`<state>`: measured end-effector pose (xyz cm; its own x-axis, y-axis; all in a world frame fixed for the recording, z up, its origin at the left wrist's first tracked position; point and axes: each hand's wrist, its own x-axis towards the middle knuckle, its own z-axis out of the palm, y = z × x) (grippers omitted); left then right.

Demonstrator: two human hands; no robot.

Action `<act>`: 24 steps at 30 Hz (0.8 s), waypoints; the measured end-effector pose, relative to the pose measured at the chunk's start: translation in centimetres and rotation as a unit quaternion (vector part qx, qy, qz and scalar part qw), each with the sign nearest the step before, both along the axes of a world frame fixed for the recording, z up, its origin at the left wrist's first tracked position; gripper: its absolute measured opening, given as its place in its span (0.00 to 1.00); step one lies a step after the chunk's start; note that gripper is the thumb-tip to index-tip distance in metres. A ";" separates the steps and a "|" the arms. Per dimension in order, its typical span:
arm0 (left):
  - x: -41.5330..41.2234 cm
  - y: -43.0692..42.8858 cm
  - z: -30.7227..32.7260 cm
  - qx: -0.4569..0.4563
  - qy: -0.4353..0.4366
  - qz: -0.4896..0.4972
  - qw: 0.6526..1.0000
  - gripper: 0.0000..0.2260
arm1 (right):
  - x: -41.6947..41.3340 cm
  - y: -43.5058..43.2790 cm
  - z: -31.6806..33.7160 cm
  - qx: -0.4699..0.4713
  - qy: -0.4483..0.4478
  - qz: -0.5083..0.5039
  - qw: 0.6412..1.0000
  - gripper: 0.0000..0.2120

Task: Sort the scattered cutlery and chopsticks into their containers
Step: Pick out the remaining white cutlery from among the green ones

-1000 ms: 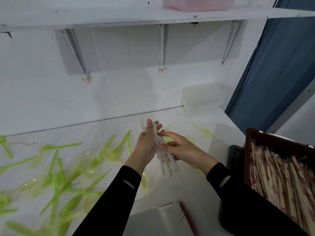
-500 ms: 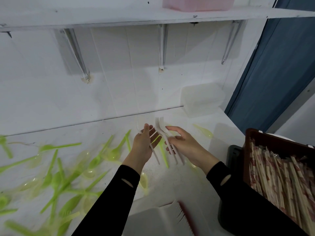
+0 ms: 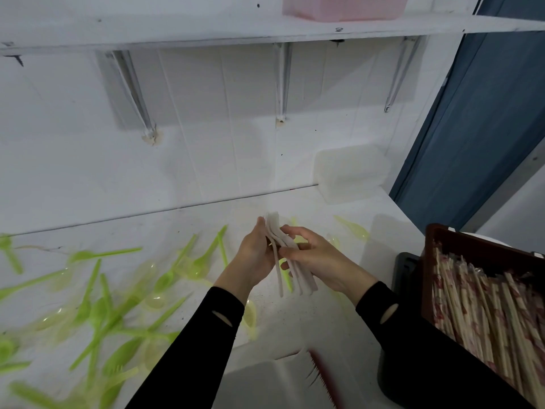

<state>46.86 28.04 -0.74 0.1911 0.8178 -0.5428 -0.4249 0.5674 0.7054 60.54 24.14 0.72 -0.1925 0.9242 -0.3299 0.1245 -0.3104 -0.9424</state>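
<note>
A bundle of several white plastic forks [image 3: 296, 274] is held upright-tilted above the white counter, tines up, handles pointing down toward me. My left hand [image 3: 256, 250] cups the bundle from the left and my right hand [image 3: 315, 255] grips it from the right, fingers curled over the handles. Many green plastic spoons and forks [image 3: 97, 302] lie scattered across the counter's left half. A brown crate [image 3: 460, 240] at the right holds wrapped chopsticks [image 3: 486, 314].
A clear plastic tub [image 3: 351, 172] stands at the counter's back right against the wall. A white container [image 3: 265, 382] with a dark red comb-like edge sits at the near edge below my hands. A shelf [image 3: 236, 28] with a pink box [image 3: 342, 5] hangs overhead.
Half a second ago the forks were split between my two parted hands; now the hands have come together and the forks form one bundle again.
</note>
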 end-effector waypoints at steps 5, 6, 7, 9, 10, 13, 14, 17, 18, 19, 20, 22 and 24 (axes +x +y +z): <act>0.0 -0.4 0.4 0.037 0.017 -0.021 0.999 0.24 | 0.2 0.3 0.2 -0.023 0.009 -0.023 0.999 0.16; 0.0 -0.3 0.2 0.040 0.021 -0.013 0.999 0.23 | 0.2 0.4 0.2 -0.023 0.010 -0.028 0.999 0.15; 0.0 -0.4 0.2 0.042 0.023 -0.001 0.999 0.21 | 0.2 0.3 0.2 -0.021 0.009 -0.034 0.999 0.15; -0.2 -0.1 -0.2 0.043 0.029 0.024 0.998 0.18 | 0.2 0.3 0.3 -0.014 0.003 -0.042 0.999 0.14; -0.2 0.0 -0.3 0.044 0.033 0.031 0.998 0.17 | 0.2 0.3 0.4 -0.013 0.002 -0.043 0.999 0.14; -0.2 -0.2 -0.3 0.046 0.049 0.030 0.997 0.16 | 0.2 0.4 0.4 -0.018 0.006 -0.034 0.999 0.16; -0.2 -0.2 -0.4 0.045 0.055 0.031 0.997 0.17 | 0.2 0.3 0.4 -0.018 0.006 -0.030 0.999 0.16; -0.1 0.0 -0.5 0.046 0.053 0.030 0.997 0.15 | -0.1 0.2 0.4 -0.017 -0.006 -0.020 1.000 0.16; -0.1 0.1 -0.5 0.050 0.050 0.025 0.997 0.16 | -0.2 0.1 0.3 -0.011 -0.019 -0.023 0.999 0.16; -0.1 0.1 -0.5 0.057 0.045 0.020 0.997 0.16 | -0.2 0.1 0.0 0.000 -0.039 -0.026 0.999 0.16; -0.1 0.1 -0.4 0.069 0.035 0.009 0.997 0.15 | -0.2 0.2 -0.2 0.013 -0.063 -0.027 0.998 0.15; -0.1 0.0 -0.5 0.107 0.033 -0.041 0.993 0.12 | -0.1 0.2 -0.6 0.029 -0.096 -0.023 0.995 0.15; -0.2 0.1 -1.0 0.135 0.044 -0.081 0.987 0.11 | 0.1 0.2 -0.6 0.031 -0.104 -0.012 0.994 0.14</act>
<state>46.68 28.10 -1.72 0.2926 0.8976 -0.3296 -0.2739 0.4089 0.8705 60.61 24.30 0.13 -0.1044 0.9477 -0.3015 0.3114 -0.2568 -0.9149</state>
